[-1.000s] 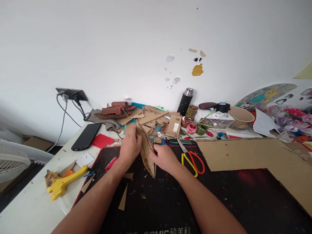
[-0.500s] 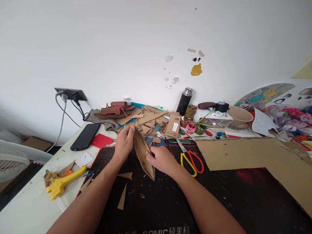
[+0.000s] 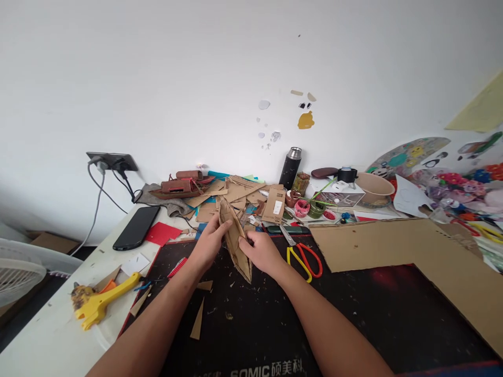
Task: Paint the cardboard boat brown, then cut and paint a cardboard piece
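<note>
A narrow cardboard boat hull (image 3: 234, 242), pointed at both ends, is held up at a slant over the black desk mat (image 3: 251, 324). My left hand (image 3: 214, 233) grips its left side, thumb laid over the rim. On the right side, my right hand (image 3: 259, 248) pinches the wall, thumb inside the hollow and fingers mostly hidden behind. Scissors (image 3: 301, 256) with one yellow and one red handle lie just right of my right hand. Below the hull, a thin cardboard triangle (image 3: 197, 319) rests on the mat.
Cardboard scraps (image 3: 239, 189) pile up at the back beside a brown model boat (image 3: 176, 187). A yellow glue gun (image 3: 102, 301) and a black phone (image 3: 137, 228) lie left. Paint jars (image 3: 302, 208) and a black flask (image 3: 291, 168) stand behind; a large cardboard sheet (image 3: 377, 243) covers the right.
My left hand has slid down from the hull's far tip to its side, uncovering that tip. The hull is slightly more upright. The whole view has shifted a little.
</note>
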{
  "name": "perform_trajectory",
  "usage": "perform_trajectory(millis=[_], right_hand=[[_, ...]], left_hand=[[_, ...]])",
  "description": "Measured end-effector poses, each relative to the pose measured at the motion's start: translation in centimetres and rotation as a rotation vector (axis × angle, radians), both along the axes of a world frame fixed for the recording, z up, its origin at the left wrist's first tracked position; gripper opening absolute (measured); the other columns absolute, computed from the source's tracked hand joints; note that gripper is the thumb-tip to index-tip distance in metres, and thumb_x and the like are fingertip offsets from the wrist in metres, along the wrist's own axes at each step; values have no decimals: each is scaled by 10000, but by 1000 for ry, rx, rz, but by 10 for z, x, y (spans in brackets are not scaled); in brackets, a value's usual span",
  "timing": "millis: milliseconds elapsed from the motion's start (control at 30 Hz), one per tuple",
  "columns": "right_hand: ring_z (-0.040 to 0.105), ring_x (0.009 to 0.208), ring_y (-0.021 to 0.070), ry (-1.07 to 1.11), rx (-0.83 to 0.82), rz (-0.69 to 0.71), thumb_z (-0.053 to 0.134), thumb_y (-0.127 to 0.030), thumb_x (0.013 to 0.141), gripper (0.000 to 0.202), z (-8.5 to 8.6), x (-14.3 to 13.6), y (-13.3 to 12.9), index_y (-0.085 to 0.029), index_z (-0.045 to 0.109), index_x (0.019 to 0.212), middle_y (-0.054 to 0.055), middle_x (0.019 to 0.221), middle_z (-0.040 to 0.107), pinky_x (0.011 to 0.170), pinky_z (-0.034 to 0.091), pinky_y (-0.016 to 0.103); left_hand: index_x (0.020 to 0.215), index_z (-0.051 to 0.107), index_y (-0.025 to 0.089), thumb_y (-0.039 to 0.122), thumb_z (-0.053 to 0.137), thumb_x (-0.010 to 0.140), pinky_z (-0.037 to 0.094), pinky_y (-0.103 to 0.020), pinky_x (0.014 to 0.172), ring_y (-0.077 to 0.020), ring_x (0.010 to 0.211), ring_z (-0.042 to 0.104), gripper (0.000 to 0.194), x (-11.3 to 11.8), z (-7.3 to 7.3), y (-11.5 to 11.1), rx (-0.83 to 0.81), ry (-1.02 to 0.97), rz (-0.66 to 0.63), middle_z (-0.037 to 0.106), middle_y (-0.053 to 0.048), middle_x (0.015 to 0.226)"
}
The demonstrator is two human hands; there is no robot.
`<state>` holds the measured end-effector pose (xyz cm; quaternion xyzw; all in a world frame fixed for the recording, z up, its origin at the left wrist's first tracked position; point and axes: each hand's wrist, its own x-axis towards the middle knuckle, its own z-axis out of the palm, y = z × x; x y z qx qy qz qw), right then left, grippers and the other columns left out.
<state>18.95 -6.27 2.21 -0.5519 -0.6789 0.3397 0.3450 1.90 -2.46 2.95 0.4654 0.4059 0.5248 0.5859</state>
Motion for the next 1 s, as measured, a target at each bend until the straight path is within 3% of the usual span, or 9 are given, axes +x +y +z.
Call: perform_trajectory(millis=[100,233,533,700,1000], right_hand=[[622,725,185,97,-42,54,585,-340,1004,227,-1,-1,0,-184,709,897,17,805,724,657,409,263],[699,855,230,53,-47,89,626,-301,986,171,1,-6,-4,-186,746,1026,64,981,798,745,475,285],[750,977,296,-72,-26,47,706,-292,931,247,5,-13,-8,-202,767,1153,106,1059,819,810,514,321],[774,942,305,-213,-49,-39,715,-353,931,289,5,-23,-8,-185,742,1165,127,1021,824,751,486,316],[768,870,300,-255,-37,-30,680,-339,947,254,6,-30,-7,-171,714,1135,147,981,816,672,407,309]], left_hand=[[1019,702,218,445,824,753,555,-341,795,-258,897,714,371,5,-4,1,-22,-48,60,772,-47,953],[1035,647,223,449,790,796,565,-337,753,-236,839,722,358,10,-9,2,-13,-104,140,753,-27,912],[1096,621,238,423,741,874,604,-362,771,-253,883,756,313,26,-10,-10,22,-126,123,751,-36,938],[1135,636,217,450,748,861,608,-380,797,-277,918,763,376,28,-5,-11,-2,-95,115,765,-57,941],[1087,645,230,428,793,833,616,-444,874,-315,976,782,354,30,1,-13,-49,-130,106,786,-84,974]])
